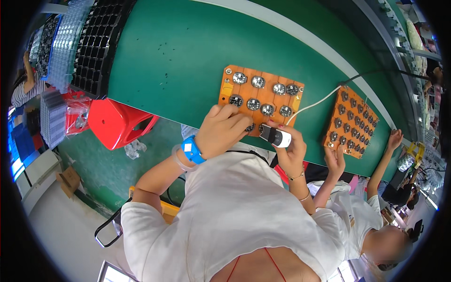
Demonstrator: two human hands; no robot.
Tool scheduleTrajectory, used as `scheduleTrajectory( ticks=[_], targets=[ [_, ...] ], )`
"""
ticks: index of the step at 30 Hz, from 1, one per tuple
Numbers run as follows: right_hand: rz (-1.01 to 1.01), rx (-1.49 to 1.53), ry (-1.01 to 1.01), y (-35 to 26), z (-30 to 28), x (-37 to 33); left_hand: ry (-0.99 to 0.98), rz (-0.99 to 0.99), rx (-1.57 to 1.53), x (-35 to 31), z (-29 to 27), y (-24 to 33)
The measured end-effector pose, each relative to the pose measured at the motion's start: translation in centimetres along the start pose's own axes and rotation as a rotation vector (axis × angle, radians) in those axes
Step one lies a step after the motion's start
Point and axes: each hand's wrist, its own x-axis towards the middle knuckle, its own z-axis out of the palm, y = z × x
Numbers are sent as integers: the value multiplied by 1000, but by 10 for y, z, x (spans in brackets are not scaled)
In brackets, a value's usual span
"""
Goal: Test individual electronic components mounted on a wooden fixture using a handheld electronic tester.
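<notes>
Trays, a stool and other people around a green workbench.
At the bench's left end lies a black compartment tray, with clear plastic trays beyond it; tiny dark bits are scattered on the green top. Off the near edge stands a red stool — crumpled clear plastic beside it on the green floor — and farther left, a stack of grey trays. A brown cardboard box sits below those. A co-worker in white is at the right; at the far left, distorted near the rim, is probably a person in stripes.
</notes>
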Motion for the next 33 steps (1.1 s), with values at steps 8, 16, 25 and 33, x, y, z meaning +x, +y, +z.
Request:
scheduleTrajectory(
  ticks=[8, 16, 25, 33],
  targets=[
    [-127, -119, -8, -1, 0, 4, -41, -88, -58, -1, 2, 1],
    [-20, -34, 47, 0, 0, 2, 35, 20, 87, -7, 15, 5],
    [-33, -33, 43, 0, 0, 3, -38, 0, 30, -1, 13, 7],
    [-37, -51, 31, 2, -1, 4, -65, -56, 2, 1, 10, 9]
  ],
)
